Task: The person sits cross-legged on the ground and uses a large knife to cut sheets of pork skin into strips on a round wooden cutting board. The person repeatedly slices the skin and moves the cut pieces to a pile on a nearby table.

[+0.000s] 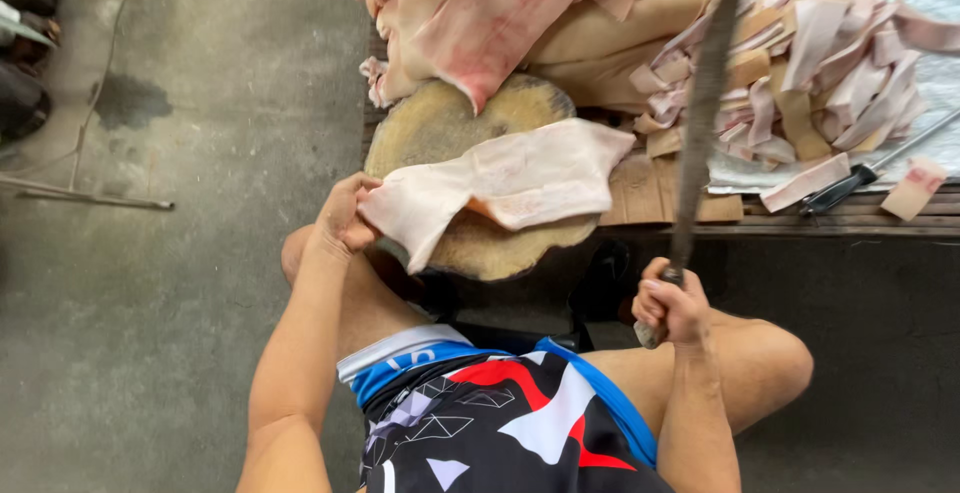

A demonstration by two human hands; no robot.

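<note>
A pale slab of raw pork skin [505, 183] lies across a round wooden chopping block [455, 123]. My left hand [345, 215] grips the slab's near left edge at the block's rim. My right hand [668, 308] is closed on the handle of a long cleaver [703, 113], whose blade points up and away, raised to the right of the block.
A heap of whole skin pieces [520, 13] is stacked behind the block. Cut strips [820, 63] are piled on a white sheet over a low wooden platform [860, 215], with a second knife [870, 168] beside them. Bare concrete floor [200, 253] lies to the left.
</note>
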